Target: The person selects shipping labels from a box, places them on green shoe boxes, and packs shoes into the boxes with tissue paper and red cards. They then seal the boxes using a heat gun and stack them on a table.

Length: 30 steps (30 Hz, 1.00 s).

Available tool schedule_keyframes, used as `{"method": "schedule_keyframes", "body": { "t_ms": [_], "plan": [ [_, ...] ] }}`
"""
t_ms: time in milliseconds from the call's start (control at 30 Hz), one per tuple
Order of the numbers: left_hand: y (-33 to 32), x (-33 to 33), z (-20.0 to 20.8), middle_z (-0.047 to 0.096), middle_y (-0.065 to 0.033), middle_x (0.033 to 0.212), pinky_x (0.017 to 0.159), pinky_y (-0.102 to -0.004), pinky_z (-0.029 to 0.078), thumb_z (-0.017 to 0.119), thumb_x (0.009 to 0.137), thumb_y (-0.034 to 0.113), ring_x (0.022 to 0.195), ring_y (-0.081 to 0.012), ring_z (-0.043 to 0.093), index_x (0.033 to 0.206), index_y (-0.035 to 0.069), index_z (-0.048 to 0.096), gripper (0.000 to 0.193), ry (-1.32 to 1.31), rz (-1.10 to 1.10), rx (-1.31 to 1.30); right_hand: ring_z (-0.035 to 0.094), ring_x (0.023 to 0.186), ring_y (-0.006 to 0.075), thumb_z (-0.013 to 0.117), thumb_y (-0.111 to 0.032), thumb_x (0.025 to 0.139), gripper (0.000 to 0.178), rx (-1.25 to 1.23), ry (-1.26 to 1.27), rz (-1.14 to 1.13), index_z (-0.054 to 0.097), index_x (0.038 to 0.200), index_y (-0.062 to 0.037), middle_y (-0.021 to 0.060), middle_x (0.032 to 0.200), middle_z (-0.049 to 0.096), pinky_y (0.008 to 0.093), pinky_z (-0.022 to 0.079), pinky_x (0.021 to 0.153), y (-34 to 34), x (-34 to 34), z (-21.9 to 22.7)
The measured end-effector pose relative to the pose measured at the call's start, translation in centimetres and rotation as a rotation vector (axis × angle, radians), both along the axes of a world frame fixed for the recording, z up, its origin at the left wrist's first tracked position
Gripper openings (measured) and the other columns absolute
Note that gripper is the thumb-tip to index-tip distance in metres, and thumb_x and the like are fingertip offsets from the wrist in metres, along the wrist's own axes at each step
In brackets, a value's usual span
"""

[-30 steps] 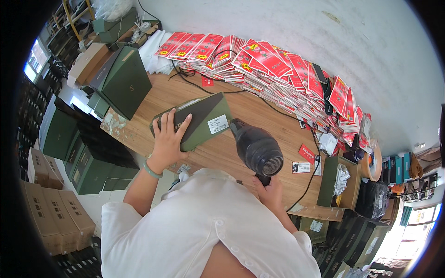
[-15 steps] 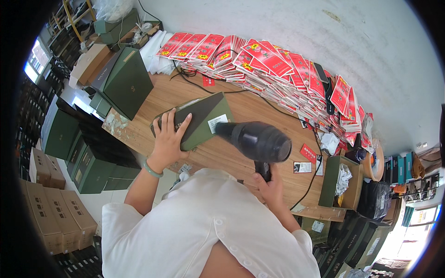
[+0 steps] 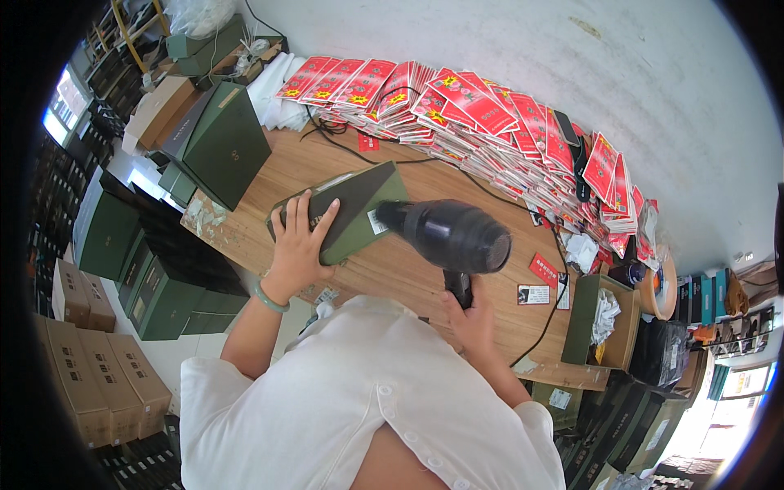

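A dark green shoe-style box [image 3: 359, 196] with a diagonal grey-black panel sits on the wooden table in front of me. My left hand [image 3: 300, 245] lies over its near left part with fingers spread, pressing on the surface. My right hand [image 3: 472, 314] is wrapped round the handle of a black hair dryer [image 3: 457, 237]. The dryer's nozzle points left, right at the box's right-hand face, and covers part of a white label [image 3: 376, 221] there. Whether the nozzle touches the label, I cannot tell.
Piles of red printed cards [image 3: 482, 114] line the wall. A larger green box [image 3: 224, 151] stands at the left table corner. An opened box [image 3: 600, 327] with crumpled paper sits at the right edge. The dryer's black cord [image 3: 549, 314] runs across the right side.
The hair dryer has shifted slightly up and away from me, its nozzle now covering more of the label. My left hand and the box stay nearly in place.
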State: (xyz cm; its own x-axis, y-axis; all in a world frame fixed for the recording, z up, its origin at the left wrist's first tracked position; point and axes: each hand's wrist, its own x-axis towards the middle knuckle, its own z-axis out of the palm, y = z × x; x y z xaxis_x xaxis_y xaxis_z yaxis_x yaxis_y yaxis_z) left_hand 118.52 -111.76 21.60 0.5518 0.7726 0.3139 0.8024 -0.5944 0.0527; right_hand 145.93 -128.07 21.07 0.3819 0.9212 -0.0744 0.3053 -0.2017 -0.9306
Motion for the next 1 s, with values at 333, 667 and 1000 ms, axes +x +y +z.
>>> {"method": "schedule_keyframes", "body": {
  "t_ms": [333, 667, 1000],
  "plan": [
    [0.1, -0.1, -0.2, 0.032, -0.0269, 0.144, 0.105, -0.0576, 0.022, 0.084, 0.04, 0.033, 0.129, -0.041, 0.032, 0.15, 0.02, 0.036, 0.121, -0.012, -0.001, 0.007, 0.056, 0.063, 0.0122, 0.071, -0.023, 0.089, 0.054, 0.053, 0.049, 0.0, 0.047, 0.131, 0.0018, 0.0058, 0.08, 0.061, 0.0277, 0.048, 0.057, 0.7, -0.5, 0.1],
    [0.0, -0.1, 0.0, 0.031, -0.0275, 0.145, 0.105, -0.0572, 0.022, 0.084, 0.04, 0.033, 0.129, -0.0422, 0.033, 0.15, 0.016, 0.035, 0.121, 0.001, -0.012, 0.001, 0.063, 0.097, 0.0223, 0.075, -0.027, 0.087, 0.061, 0.02, 0.071, -0.001, 0.047, 0.134, -0.0006, 0.0158, 0.111, 0.065, 0.0336, 0.049, 0.086, 0.6, -1.0, 0.6],
    [0.2, -0.1, -0.1, 0.03, -0.0273, 0.146, 0.105, -0.0579, 0.022, 0.085, 0.039, 0.032, 0.129, -0.0425, 0.033, 0.15, 0.017, 0.034, 0.123, -0.011, -0.018, 0.018, 0.055, 0.076, 0.0128, 0.072, -0.023, 0.089, 0.064, 0.102, -0.037, -0.001, 0.041, 0.14, 0.0006, 0.0066, 0.094, 0.059, 0.0276, 0.047, 0.066, 0.3, -0.7, -0.9]
  ]
}}
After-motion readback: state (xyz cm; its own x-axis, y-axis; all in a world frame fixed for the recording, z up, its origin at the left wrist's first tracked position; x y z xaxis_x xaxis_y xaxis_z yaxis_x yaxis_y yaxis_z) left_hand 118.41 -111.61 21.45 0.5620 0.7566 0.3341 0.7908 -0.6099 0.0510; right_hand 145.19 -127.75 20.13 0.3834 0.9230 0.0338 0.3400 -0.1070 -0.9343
